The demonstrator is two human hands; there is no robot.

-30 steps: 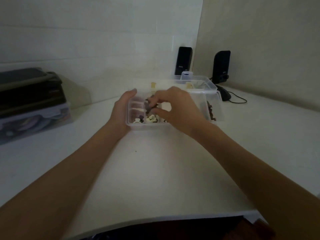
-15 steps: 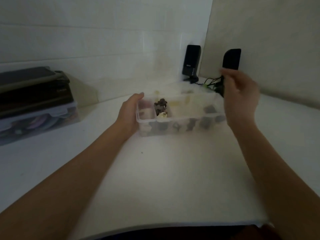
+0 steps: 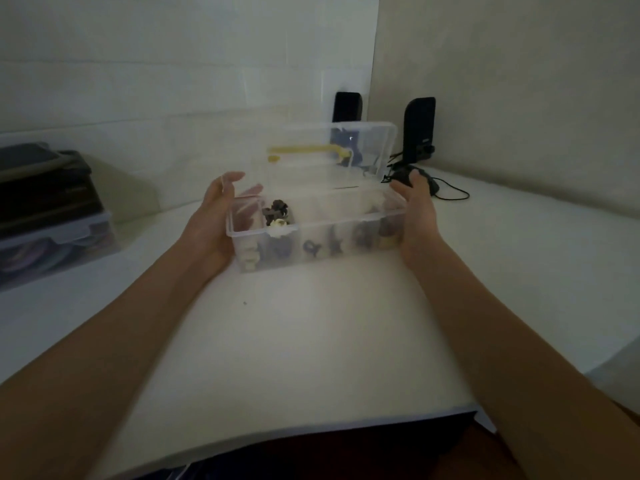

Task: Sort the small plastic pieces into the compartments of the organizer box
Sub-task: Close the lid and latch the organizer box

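The clear organizer box (image 3: 313, 227) stands on the white table with its lid (image 3: 367, 147) swung up behind it; a yellow handle (image 3: 306, 150) shows through the lid. Dark and cream plastic pieces (image 3: 275, 213) lie in an upper compartment at the left, and more dark pieces (image 3: 332, 244) show through the front wall. My left hand (image 3: 207, 223) cups and holds the box's left end, one fingertip raised by the rim. My right hand (image 3: 419, 216) presses flat against the right end with fingers straight.
Two black speakers (image 3: 347, 107) (image 3: 419, 128) stand by the back wall, with a black mouse (image 3: 427, 181) and its cable behind the box. A stack of storage cases (image 3: 52, 209) sits at far left. The table's front edge (image 3: 277, 436) runs close to me.
My right hand left the pieces inside the box, rose toward the lid, then came down onto the box's right end. The lid now stands upright. My left hand stayed at the left end.
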